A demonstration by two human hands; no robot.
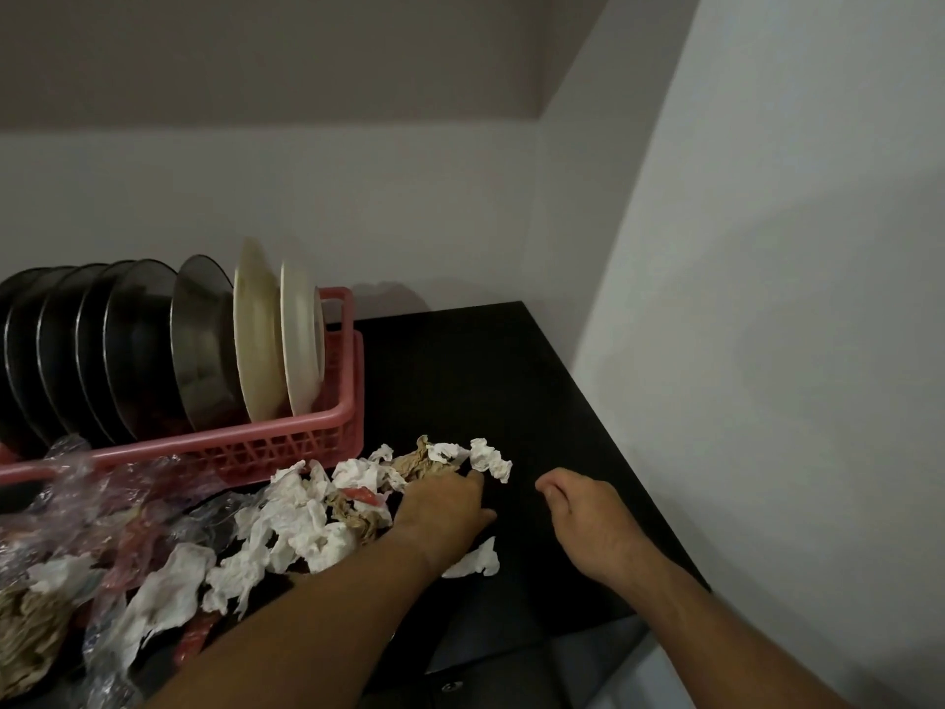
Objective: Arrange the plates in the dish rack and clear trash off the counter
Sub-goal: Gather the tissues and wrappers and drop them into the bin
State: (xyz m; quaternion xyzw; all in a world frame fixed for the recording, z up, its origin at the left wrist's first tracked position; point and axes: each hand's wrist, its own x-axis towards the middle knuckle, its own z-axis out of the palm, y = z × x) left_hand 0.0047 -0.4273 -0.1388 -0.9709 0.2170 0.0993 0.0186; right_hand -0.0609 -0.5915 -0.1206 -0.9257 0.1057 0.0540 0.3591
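Head view (only one). Trash (307,524) sprawls over lower left & centre of frame on the black desk (486,376), right up against the front of the pink dish rack (286,437) at mid left. Left hand (445,509) reaches into the pile's right end beside a brown wad (419,463). Its fingers are buried in paper, so can't tell if the grip pinches anything or just lies flat. Right hand (583,509) sits just right of it over bare desk, grip loosely curled, nothing in it.

Risks, as I judge them:
- Tissue is torn small & light, so one grab prob. sheds bits. The lone scrap (475,560) just below the left wrist is easy to miss under the forearm.
- Clear plastic wrap (102,493) at lower left lies against the rack's front rail. Yanking it could snag, tug the rack & rattle the plates.
- Desk edge runs close at lower right, so a sweep that way sends bits over the side.
- A rough reach at the pile's upper end could knock the rack's right corner, where the pale plates (286,340) stand on edge.

Counts:
- Dark plates (143,350): approx. 6. The far-left ones overlap, so that's rough.
- Pale plates: 2. All plates are upright in the rack.
- Rack: 1.
- Brown wads: 3 (upper centre, mid pile, far lower left).
- White tissue pieces: 8 or more, too tangled for an exact no.
- Red scraps (363,496): at least 2.
- Plastic wrap: one tangled mass, can't split it into pieces.
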